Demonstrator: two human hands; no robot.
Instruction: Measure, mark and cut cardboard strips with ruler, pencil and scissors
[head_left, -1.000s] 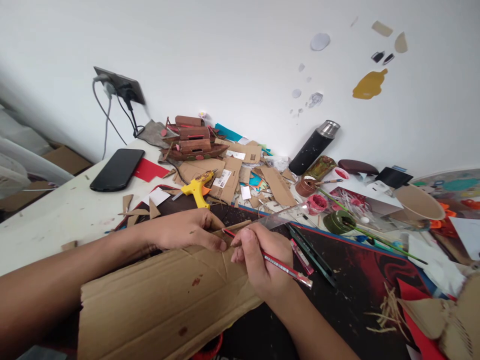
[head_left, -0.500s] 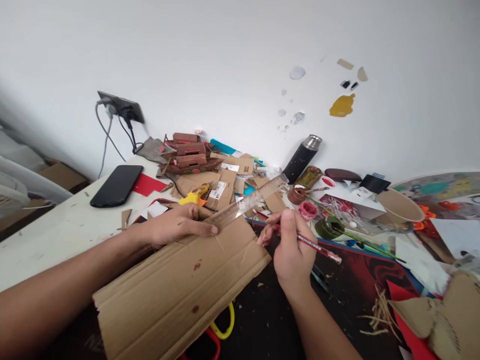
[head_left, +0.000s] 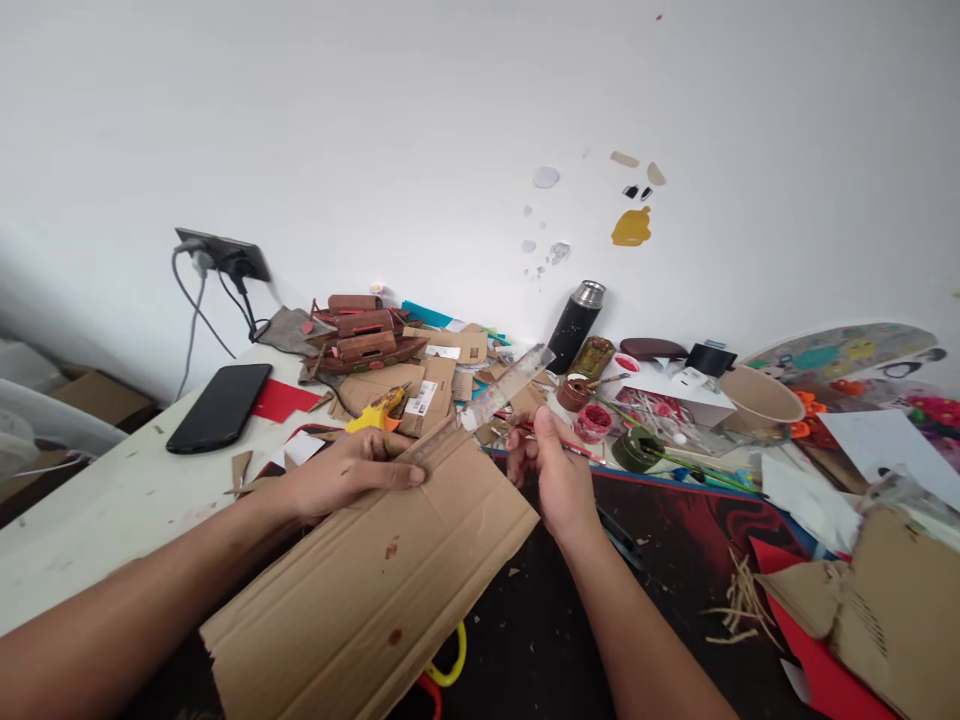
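Note:
A brown corrugated cardboard piece (head_left: 337,620) slants across the front, with a few dark stains on it. My left hand (head_left: 349,475) grips its upper edge, thumb on top, pinning a clear ruler (head_left: 510,388) that sticks out past the far corner. To the right, my right hand (head_left: 561,475) is closed around a red pencil (head_left: 585,452), whose back end points right; its tip is hidden from view. The right fingers are near the cardboard's right end, apart from the ruler. Under the cardboard, the yellow and red handles of scissors (head_left: 456,660) show.
A phone (head_left: 219,408) lies at left. Behind are model boats (head_left: 367,348), cardboard scraps, a yellow glue gun (head_left: 375,412) and a black flask (head_left: 576,325) by the wall. Open paint jars (head_left: 592,422) stand at right, near a dark mat (head_left: 675,560) and cut cardboard (head_left: 885,600).
My right hand has lowered slightly and drawn the pencil back to a flatter angle. The left hand still clamps the ruler and cardboard. The view has shifted a little right and up.

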